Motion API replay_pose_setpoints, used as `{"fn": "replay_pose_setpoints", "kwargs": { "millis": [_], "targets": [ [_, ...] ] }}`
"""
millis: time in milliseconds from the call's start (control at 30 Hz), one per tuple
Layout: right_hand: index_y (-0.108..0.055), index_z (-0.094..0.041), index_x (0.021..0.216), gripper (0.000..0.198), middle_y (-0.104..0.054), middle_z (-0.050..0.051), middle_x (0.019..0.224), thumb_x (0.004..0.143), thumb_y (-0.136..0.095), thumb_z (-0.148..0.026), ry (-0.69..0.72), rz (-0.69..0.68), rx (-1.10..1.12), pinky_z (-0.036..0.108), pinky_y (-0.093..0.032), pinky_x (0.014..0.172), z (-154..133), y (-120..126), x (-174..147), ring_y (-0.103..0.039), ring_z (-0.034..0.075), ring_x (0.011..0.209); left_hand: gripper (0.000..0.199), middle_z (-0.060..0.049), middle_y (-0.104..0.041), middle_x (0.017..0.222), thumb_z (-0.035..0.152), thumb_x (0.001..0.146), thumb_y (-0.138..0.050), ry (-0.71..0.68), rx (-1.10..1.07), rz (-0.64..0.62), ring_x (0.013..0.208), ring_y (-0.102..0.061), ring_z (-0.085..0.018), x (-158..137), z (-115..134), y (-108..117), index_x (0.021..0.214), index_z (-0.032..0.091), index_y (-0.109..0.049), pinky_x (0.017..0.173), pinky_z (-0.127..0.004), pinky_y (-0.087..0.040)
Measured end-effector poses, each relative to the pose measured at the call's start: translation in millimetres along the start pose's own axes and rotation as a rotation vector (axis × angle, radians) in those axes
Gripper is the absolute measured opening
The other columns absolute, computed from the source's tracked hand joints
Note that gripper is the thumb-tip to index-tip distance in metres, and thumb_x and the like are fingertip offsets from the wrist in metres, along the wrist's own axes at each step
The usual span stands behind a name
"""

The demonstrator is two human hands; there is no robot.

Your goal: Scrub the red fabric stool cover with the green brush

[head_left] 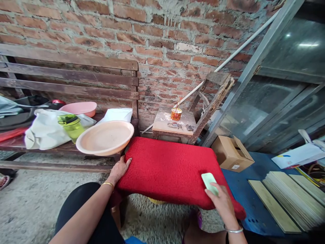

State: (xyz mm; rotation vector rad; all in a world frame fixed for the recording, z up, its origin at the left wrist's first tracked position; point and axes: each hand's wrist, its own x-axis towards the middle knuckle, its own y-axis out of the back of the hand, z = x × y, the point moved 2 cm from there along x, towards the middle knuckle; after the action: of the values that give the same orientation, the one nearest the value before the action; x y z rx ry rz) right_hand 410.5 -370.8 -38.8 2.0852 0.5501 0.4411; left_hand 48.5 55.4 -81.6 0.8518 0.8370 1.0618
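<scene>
Near the right edge of the red-covered tabletop [167, 173], toward the near corner, you've got a pale green block [208, 179] in your right hand [223, 205]. Fingers are closed on its near end, thumb on the left side, far end sticking out. That hold probably leaves the block's underside free to face the cloth; can't tell if it touches or sits just above.

Your left hand [120, 171] is on the left edge, thumb spread over the top. The other fingers are partly hidden, so can't tell whether they grip or just rest. Looks like a brace, keeping the tabletop steady or the cover from sliding.

Just past the far left corner, a pale basin [105, 135] sits on the slatted seat [76, 76], likely parked within reach but out of your way. Green bottle [73, 130] and white bag [42, 132] are beside it. Beyond the far edge, a wooden chair [158, 122] carries a printed cup [176, 116] and a padlock [174, 125]. Off the right edge: carton [228, 156] and stacked boards [286, 195] on a blue surface [240, 184].
</scene>
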Motion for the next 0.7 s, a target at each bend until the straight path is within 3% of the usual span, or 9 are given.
{"fn": "replay_pose_setpoints", "kwargs": {
  "millis": [133, 300, 367, 533, 700],
  "targets": [
    [-0.071, -0.026, 0.107, 0.052, -0.065, 0.008, 0.101, 0.071, -0.054, -0.060, -0.066, -0.067, -0.033, 0.039, -0.050, 0.092, 14.1, 7.7, 1.5, -0.064, 0.026, 0.095, 0.071, -0.025, -0.070, 0.118, 0.058, 0.097, -0.035, -0.006, -0.008, -0.017, 0.112, -0.068, -0.037, 3.1, -2.8, -2.6, 0.144, 0.007, -0.043, 0.099, -0.047, -0.048],
    [-0.065, -0.026, 0.124, 0.064, -0.060, 0.012, 0.094, 0.079, -0.042, -0.065, -0.381, 0.031, -0.308, 0.047, -0.051, 0.085, 54.5, 46.5, 3.2, -0.063, 0.030, 0.080, 0.073, -0.025, -0.068, 0.123, 0.061, 0.097, -0.033, 0.000, -0.002, -0.027, 0.115, -0.067, -0.036, 5.6, -4.2, -5.3, 0.147, 0.008, -0.041, 0.101, -0.046, -0.047],
    [-0.064, -0.025, 0.126, 0.068, -0.059, 0.013, 0.098, 0.079, -0.039, -0.067, -0.394, 0.047, -0.307, 0.047, -0.050, 0.085, 54.7, 47.5, 4.0, -0.063, 0.031, 0.083, 0.073, -0.025, -0.069, 0.120, 0.062, 0.096, -0.035, 0.011, 0.002, -0.013, 0.112, -0.068, -0.036, 6.6, -5.5, -5.9, 0.146, 0.009, -0.043, 0.099, -0.046, -0.048],
    [-0.069, -0.023, 0.115, 0.068, -0.062, 0.011, 0.097, 0.069, -0.048, -0.068, -0.266, -0.056, -0.073, 0.042, -0.049, 0.094, 47.8, 34.1, 8.5, -0.063, 0.030, 0.097, 0.071, -0.025, -0.070, 0.119, 0.061, 0.095, -0.040, 0.010, -0.027, 0.002, 0.109, -0.069, -0.036, 7.5, -7.4, -5.3, 0.143, 0.009, -0.046, 0.096, -0.045, -0.049],
    [-0.065, -0.025, 0.124, 0.069, -0.062, 0.018, 0.109, 0.074, -0.044, -0.068, -0.433, 0.039, -0.224, 0.053, -0.048, 0.085, 61.6, 48.8, 5.6, -0.064, 0.037, 0.093, 0.073, -0.026, -0.067, 0.124, 0.061, 0.097, -0.033, 0.009, -0.023, -0.042, 0.117, -0.065, -0.036, 4.8, -4.1, -2.2, 0.147, 0.009, -0.040, 0.102, -0.045, -0.046]
  ]
}}
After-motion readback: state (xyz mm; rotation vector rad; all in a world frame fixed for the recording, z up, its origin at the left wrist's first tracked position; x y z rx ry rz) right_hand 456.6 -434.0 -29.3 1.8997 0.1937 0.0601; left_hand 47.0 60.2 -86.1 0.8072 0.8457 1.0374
